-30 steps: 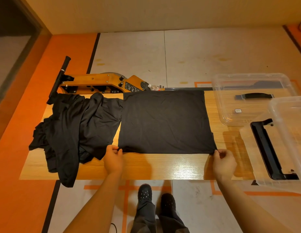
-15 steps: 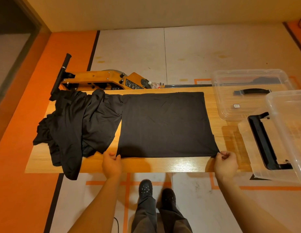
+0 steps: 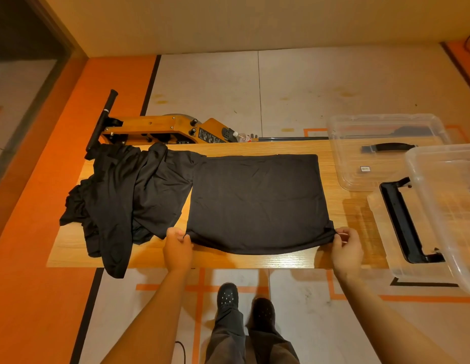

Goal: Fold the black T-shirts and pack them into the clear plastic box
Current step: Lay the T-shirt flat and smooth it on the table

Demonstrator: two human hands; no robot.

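I see the folded black T-shirt point(image 3: 257, 200) spread as a flat rectangle mid-table on the wooden table point(image 3: 255, 261). Left hand point(image 3: 177, 246) pinches its near-left corner; right hand point(image 3: 347, 245) pinches its near-right corner. Both corners are raised a bit off the wood, and the near hem sags in a curve between them. The far edge lies flat.

The pile of unfolded black T-shirts point(image 3: 128, 195) sits just left of it, touching the folded one's left edge near the far side, with one piece draping over the table's near edge.

The clear plastic box point(image 3: 444, 206) is at the right end of the table, overhanging the near-right corner, with a black handle point(image 3: 402, 222) on its left side. I see no shirt inside it. The clear lid point(image 3: 383, 151), with its own dark handle, lies behind it at the far-right, partly off the far edge.

An orange machine with a black bar point(image 3: 155, 127) stands on the floor behind the table. Black shoes point(image 3: 244, 303) show below.
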